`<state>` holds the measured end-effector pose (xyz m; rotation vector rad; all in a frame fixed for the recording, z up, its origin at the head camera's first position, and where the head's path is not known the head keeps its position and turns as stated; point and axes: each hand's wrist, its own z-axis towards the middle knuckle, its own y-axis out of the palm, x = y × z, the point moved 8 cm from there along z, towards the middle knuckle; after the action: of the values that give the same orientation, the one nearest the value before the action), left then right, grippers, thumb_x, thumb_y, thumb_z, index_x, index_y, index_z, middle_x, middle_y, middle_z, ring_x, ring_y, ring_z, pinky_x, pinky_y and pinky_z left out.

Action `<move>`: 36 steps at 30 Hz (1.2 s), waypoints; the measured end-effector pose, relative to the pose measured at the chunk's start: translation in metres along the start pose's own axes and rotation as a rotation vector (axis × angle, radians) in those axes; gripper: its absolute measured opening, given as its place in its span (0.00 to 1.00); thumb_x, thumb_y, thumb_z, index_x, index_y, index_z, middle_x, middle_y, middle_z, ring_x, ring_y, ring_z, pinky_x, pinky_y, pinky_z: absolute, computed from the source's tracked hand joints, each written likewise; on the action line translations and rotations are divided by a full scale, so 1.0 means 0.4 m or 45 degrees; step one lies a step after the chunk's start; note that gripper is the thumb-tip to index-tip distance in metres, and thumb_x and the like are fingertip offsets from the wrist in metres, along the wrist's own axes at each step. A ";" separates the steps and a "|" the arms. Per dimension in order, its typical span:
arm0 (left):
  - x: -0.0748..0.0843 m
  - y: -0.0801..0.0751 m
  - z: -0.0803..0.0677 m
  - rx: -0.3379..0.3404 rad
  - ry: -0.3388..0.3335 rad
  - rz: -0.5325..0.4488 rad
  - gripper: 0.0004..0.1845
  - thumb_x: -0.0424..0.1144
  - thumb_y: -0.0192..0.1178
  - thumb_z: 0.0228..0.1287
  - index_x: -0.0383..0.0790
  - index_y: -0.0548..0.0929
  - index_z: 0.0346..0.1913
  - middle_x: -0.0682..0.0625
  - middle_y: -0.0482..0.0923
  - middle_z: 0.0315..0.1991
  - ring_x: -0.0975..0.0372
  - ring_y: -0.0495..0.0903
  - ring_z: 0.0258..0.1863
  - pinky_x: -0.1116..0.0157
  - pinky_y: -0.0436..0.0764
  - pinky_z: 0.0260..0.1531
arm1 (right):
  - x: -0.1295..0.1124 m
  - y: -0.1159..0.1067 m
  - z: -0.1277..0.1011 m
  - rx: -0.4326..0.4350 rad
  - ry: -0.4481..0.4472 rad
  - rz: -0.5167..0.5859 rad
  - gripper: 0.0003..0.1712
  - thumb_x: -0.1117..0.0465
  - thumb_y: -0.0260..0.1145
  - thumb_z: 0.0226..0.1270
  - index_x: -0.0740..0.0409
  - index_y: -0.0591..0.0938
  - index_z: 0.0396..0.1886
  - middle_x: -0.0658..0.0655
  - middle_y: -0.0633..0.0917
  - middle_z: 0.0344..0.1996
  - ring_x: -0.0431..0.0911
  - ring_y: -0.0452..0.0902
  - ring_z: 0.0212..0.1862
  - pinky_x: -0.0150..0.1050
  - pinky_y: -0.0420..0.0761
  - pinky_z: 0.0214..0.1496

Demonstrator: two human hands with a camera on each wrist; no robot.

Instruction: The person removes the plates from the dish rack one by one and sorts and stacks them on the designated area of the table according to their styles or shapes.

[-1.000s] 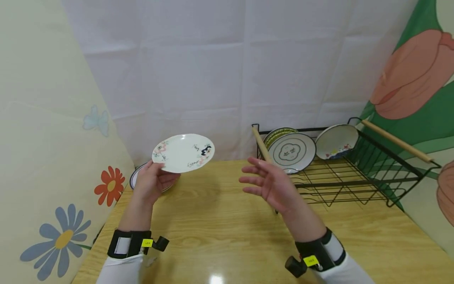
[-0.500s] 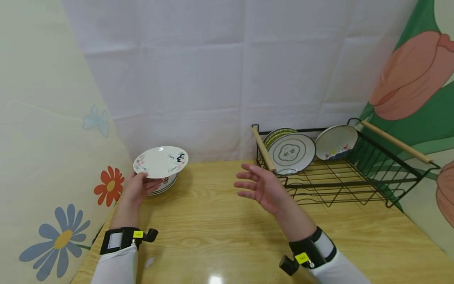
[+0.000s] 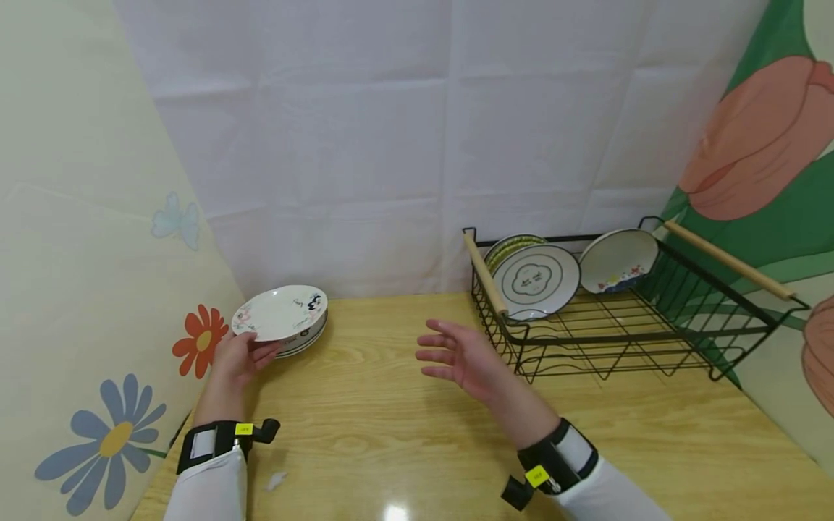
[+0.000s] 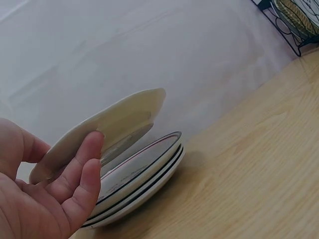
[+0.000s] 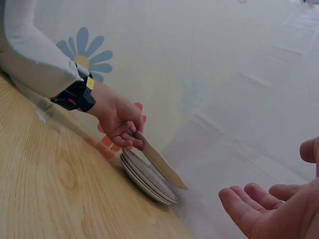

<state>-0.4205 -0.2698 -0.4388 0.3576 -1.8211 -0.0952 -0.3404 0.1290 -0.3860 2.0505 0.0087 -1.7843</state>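
My left hand (image 3: 239, 356) grips the near rim of a white plate with small floral prints (image 3: 280, 312), holding it tilted just above a short stack of plates (image 3: 301, 341) at the table's back left. In the left wrist view, the fingers (image 4: 79, 172) curl under the held plate (image 4: 112, 127), whose far edge hangs over the stack (image 4: 144, 174). The right wrist view shows the left hand (image 5: 122, 124) with the plate (image 5: 162, 164) slanted above the stack (image 5: 144, 179). My right hand (image 3: 456, 358) hovers open over the table's middle, fingers spread, holding nothing.
A black wire dish rack (image 3: 625, 318) with wooden handles stands at the back right, holding a green-rimmed plate, a grey-patterned plate (image 3: 537, 278) and a bowl (image 3: 619, 259) upright. The wooden table (image 3: 404, 434) is bounded by flower-printed panels on the left and right.
My left hand has carried the plate down and left, from mid-air to just above the stack. My right hand has drifted slightly left and toward me, still open.
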 end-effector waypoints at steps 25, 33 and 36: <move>-0.037 -0.049 0.011 0.155 -0.059 0.021 0.32 0.43 0.39 0.83 0.48 0.48 0.84 0.59 0.87 0.26 0.65 0.91 0.30 0.62 0.88 0.46 | 0.076 -0.010 0.029 0.048 0.083 -0.069 0.33 0.46 0.51 0.82 0.60 0.65 0.76 0.67 0.78 0.64 0.52 0.85 0.54 0.51 0.84 0.62; -0.044 -0.052 0.013 0.215 -0.058 0.052 0.32 0.44 0.41 0.83 0.50 0.49 0.84 0.60 0.86 0.27 0.64 0.91 0.31 0.65 0.89 0.41 | 0.083 -0.002 0.027 0.024 0.094 -0.096 0.34 0.46 0.51 0.82 0.61 0.64 0.77 0.66 0.79 0.62 0.52 0.85 0.54 0.48 0.85 0.59; -0.045 -0.055 0.016 0.239 -0.055 0.074 0.32 0.45 0.41 0.83 0.51 0.49 0.84 0.60 0.86 0.27 0.65 0.91 0.31 0.66 0.88 0.40 | 0.079 0.004 0.022 0.012 0.089 -0.106 0.33 0.47 0.51 0.82 0.61 0.65 0.77 0.64 0.81 0.60 0.50 0.85 0.52 0.48 0.86 0.58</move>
<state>-0.4182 -0.2862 -0.4629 0.4371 -1.8865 0.1097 -0.3428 0.1163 -0.4165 2.1475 0.1075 -1.7630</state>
